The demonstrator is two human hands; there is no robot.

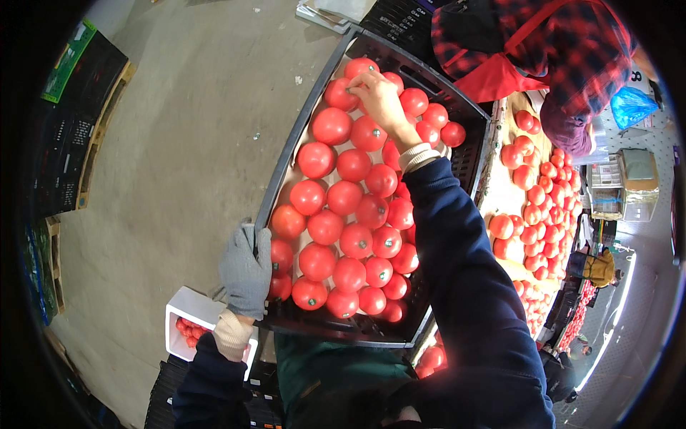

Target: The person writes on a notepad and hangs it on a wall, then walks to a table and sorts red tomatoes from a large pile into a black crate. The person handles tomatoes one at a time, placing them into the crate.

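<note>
A black plastic crate [303, 115] in front of me holds many red tomatoes [344, 197], several with small green stickers. My left hand [245, 271], in a grey knit glove, grips the crate's rim at the near left corner. My right hand [375, 96], bare, reaches over the tomatoes at the crate's far end. Its thumb and fingertips nearly meet above a tomato [341, 94]; whether something small is pinched between them I cannot tell. Pale liner shows between the tomatoes.
A sorting table [501, 206] with many loose tomatoes runs along the right. Beside its far end stands a person in a checked shirt [579, 64]. A white foam box [185, 305] with small tomatoes lies lower left. Stacked black crates [69, 145] rest on pallets at left.
</note>
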